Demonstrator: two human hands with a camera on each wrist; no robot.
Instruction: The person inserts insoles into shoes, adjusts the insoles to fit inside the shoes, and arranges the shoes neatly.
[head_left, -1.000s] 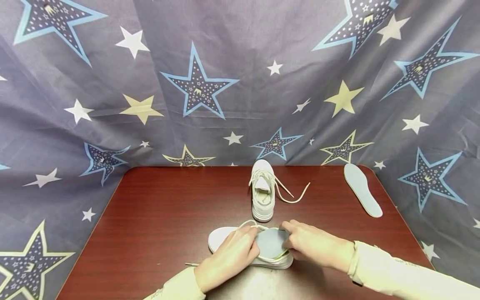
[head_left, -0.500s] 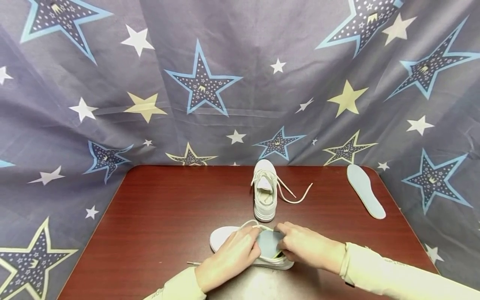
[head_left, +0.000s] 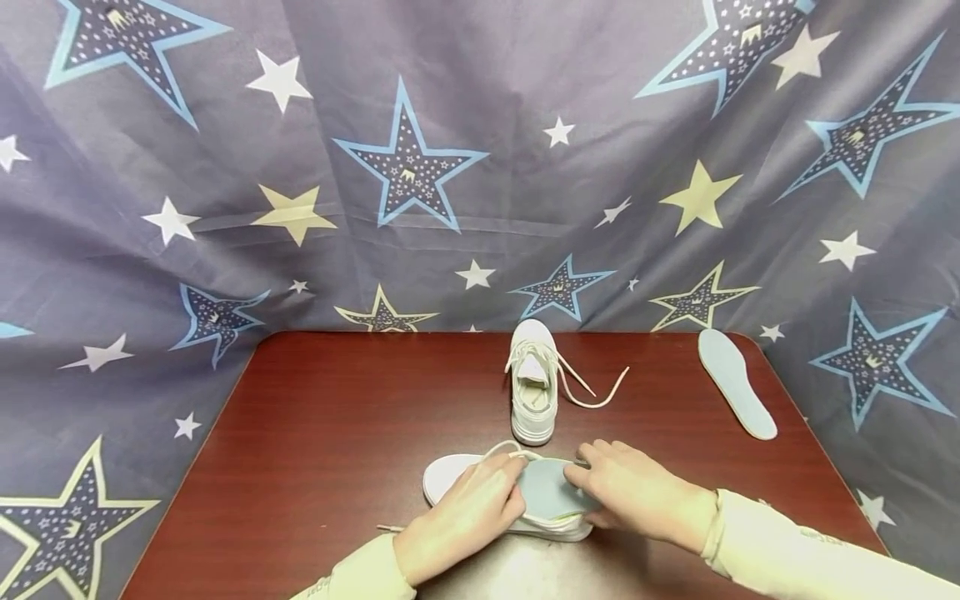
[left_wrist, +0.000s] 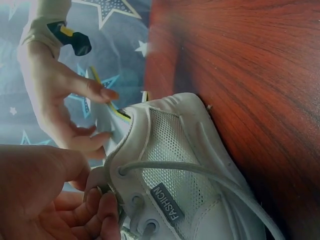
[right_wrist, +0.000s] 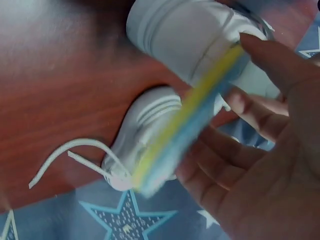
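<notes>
A white lace-up sneaker (head_left: 446,477) lies sideways at the table's near side, toe to the left. My left hand (head_left: 474,510) grips the sneaker's upper at the opening by the lace eyelets, fingers curled over its edge in the left wrist view. A light blue insole (head_left: 551,487) with a yellow underside lies partly in the sneaker, its heel end raised out of the opening. My right hand (head_left: 643,493) holds that heel end, thumb at one edge and fingers at the other; the right wrist view shows the insole's edge (right_wrist: 187,120) blurred. The insole's front part is hidden inside.
Another white sneaker (head_left: 534,425) stands just behind, toe away, its loose lace (head_left: 596,404) trailing right. A second light blue insole (head_left: 737,383) lies at the table's right edge. Star-patterned cloth (head_left: 487,125) hangs behind and beside the reddish-brown table (head_left: 337,417).
My right hand has drawn in a little to the left, then moved back right with the insole's heel end, which now sticks out further. My left hand stays on the sneaker.
</notes>
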